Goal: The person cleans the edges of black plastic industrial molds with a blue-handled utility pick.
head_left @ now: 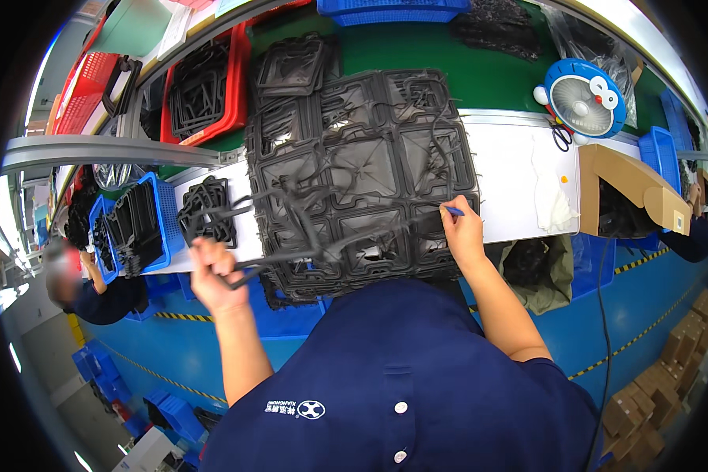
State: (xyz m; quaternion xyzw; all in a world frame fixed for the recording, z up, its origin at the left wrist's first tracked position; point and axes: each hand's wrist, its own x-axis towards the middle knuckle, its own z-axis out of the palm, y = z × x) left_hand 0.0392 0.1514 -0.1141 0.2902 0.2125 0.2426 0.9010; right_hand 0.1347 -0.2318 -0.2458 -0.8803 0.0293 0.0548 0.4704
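Note:
My left hand (216, 271) is closed on a thin black frame (303, 220), which is smeared by motion and held over the left part of the sheet. In front of me lies a big sheet of joined black moulded frames (362, 167) with ragged edges and film-like middles. My right hand (464, 232) is pinched around a slim tool with a blue end (454, 211), at the sheet's right side. Its working tip is hidden. Left of the sheet, a small pile of loose black frames (212, 206) rests on the white table.
Blue basket (164, 224) and red crate (236, 94) hold black frames at left. A blue fan (586, 98), scissors (560, 138) and cardboard box (625, 177) stand at right. A metal bar (118, 151) crosses the left. Another person (94, 283) sits at far left.

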